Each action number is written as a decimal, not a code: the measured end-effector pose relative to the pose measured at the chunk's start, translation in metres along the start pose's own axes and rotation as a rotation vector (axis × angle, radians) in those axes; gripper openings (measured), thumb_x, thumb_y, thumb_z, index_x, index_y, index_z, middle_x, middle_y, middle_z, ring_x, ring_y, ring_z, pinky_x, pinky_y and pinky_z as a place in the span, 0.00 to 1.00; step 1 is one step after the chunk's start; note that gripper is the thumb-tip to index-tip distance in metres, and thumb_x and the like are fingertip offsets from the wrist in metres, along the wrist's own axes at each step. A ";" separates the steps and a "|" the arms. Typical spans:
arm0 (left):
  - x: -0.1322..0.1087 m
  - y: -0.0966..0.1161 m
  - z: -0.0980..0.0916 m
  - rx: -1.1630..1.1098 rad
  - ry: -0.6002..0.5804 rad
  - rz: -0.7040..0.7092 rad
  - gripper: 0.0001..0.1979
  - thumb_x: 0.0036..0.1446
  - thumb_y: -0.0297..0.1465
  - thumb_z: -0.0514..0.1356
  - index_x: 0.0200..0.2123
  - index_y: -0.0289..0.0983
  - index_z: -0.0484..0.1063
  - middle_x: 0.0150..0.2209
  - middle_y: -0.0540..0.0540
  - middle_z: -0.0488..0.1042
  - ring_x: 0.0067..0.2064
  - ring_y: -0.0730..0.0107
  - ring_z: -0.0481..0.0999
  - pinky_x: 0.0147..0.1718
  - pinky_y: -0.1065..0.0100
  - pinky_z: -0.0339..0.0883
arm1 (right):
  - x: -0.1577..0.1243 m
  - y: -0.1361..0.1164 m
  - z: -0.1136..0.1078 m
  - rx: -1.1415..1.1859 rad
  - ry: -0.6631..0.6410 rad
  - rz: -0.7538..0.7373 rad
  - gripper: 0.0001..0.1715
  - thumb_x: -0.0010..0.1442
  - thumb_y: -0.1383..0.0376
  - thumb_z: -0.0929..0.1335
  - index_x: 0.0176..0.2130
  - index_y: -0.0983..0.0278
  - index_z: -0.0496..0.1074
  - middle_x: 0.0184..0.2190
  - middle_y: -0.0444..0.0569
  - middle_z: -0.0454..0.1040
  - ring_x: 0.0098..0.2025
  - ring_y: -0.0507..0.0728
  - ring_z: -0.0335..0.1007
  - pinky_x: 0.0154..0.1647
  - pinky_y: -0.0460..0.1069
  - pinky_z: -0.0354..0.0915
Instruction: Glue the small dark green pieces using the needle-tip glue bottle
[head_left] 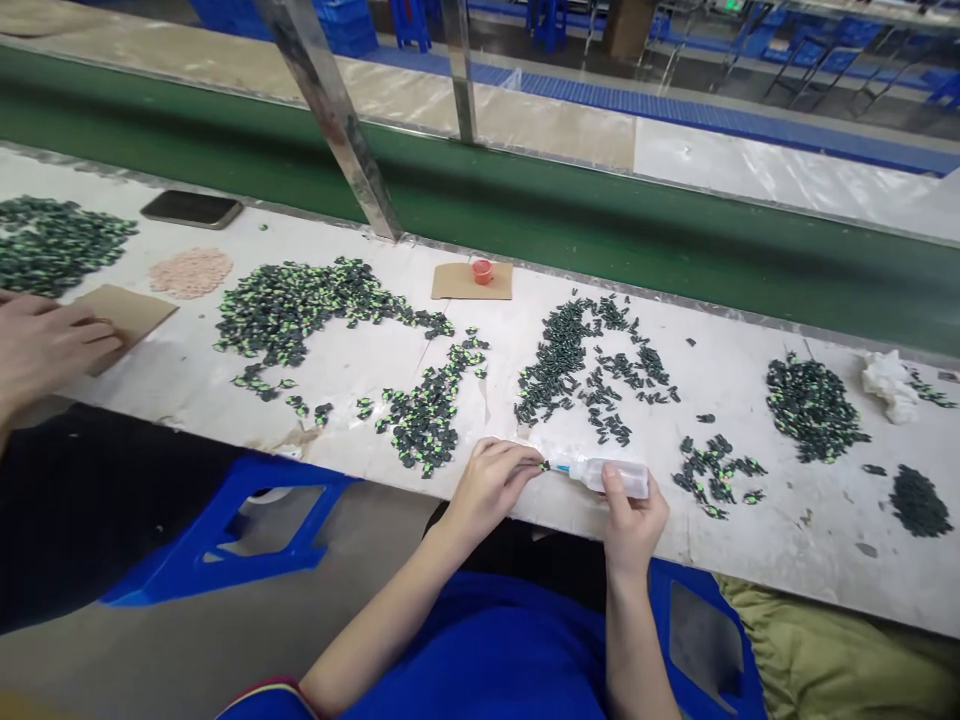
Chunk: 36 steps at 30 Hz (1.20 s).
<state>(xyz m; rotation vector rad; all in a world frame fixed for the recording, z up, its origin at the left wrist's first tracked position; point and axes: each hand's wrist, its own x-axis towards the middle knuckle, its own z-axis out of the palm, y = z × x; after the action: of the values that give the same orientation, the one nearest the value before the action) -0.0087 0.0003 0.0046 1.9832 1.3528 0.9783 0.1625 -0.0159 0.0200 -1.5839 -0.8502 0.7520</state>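
Observation:
My left hand (491, 485) is closed in a pinch on a small dark green part (545, 466) at the table's near edge. In my right hand (634, 515) is a clear squeeze bottle (613, 476), lying almost level. Its thin tip with a blue base points left and meets or nearly meets the small part; I cannot tell if they touch. Just beyond my hands lies a pile of small dark parts (555, 360). To the left is a pile of dark parts with bright green spots (424, 420), and to the right a smaller scattered group (716, 472).
A co-worker's hand (45, 345) rests by a piece of cardboard (127, 315) at the left. Farther back are a phone (191, 209), pinkish pieces (191, 272) and a red cup (482, 272) on cardboard. Crumpled tissue (890, 385) lies right. A metal post (337, 120) rises behind the table.

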 end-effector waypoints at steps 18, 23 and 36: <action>0.000 -0.002 0.001 -0.038 0.007 -0.050 0.03 0.60 0.30 0.60 0.38 0.40 0.73 0.35 0.47 0.83 0.41 0.62 0.81 0.43 0.58 0.67 | 0.002 -0.004 0.003 -0.042 -0.064 0.030 0.19 0.48 0.52 0.71 0.24 0.65 0.69 0.20 0.44 0.71 0.24 0.54 0.66 0.25 0.48 0.63; 0.000 -0.003 0.001 -0.022 0.013 -0.039 0.03 0.61 0.31 0.59 0.37 0.41 0.73 0.35 0.47 0.83 0.41 0.61 0.81 0.44 0.57 0.68 | 0.002 -0.002 0.003 -0.056 -0.062 0.014 0.18 0.48 0.53 0.71 0.24 0.65 0.69 0.19 0.44 0.71 0.23 0.54 0.65 0.24 0.47 0.62; 0.000 -0.003 0.001 0.009 0.037 -0.009 0.03 0.59 0.29 0.60 0.38 0.41 0.70 0.34 0.49 0.83 0.40 0.62 0.81 0.42 0.59 0.67 | 0.001 0.003 0.001 -0.016 -0.036 0.046 0.18 0.48 0.53 0.72 0.25 0.65 0.70 0.20 0.44 0.71 0.24 0.53 0.64 0.24 0.47 0.62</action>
<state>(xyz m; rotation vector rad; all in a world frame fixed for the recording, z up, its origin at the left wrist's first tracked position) -0.0094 0.0007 0.0020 1.9732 1.3869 1.0112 0.1626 -0.0149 0.0172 -1.6133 -0.8504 0.8108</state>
